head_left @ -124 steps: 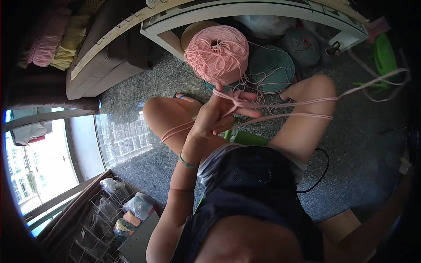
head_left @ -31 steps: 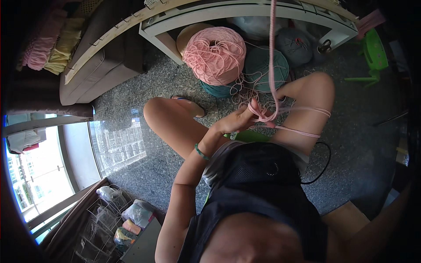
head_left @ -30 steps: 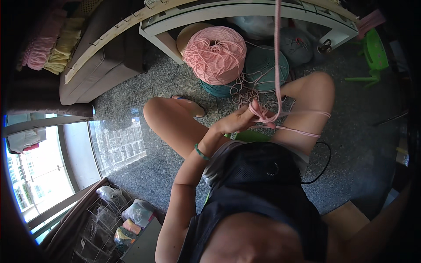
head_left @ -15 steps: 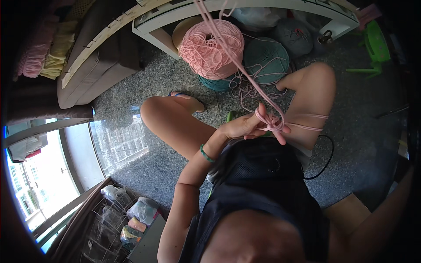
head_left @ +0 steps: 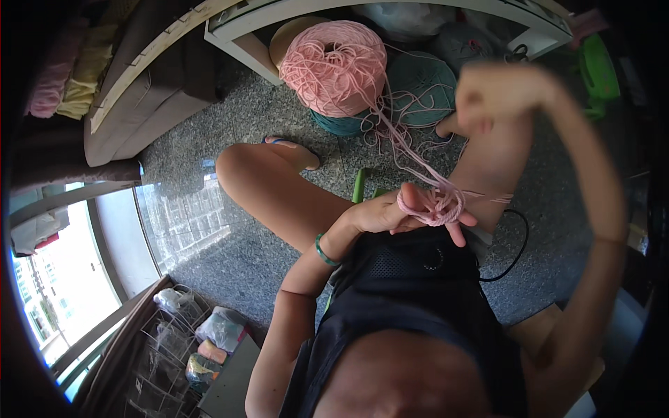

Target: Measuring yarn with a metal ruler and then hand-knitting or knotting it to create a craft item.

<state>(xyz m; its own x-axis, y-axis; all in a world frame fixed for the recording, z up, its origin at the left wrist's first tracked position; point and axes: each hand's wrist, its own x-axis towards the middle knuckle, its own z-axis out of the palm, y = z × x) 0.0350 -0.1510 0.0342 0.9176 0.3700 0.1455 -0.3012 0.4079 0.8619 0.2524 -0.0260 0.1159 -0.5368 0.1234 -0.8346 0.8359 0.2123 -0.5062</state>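
Pink yarn [head_left: 432, 203] sits wound in loops around the fingers of the left hand [head_left: 401, 212], held over the lap of a person seated on a speckled grey stone floor [head_left: 209, 251]. Bright window glass [head_left: 63, 285] fills the left side, with bagged items in a wire rack [head_left: 181, 334] beneath it. Ahead, a white shelf unit [head_left: 244, 35] frames a big pink yarn cone [head_left: 334, 66] and teal yarn balls [head_left: 418, 83]; loose strands trail from the cone down to the hand. The left fingers are half-curled, gripping the bundle. Up high, the right hand [head_left: 498, 94] is blurred, seemingly closed; what it grips, I cannot tell.
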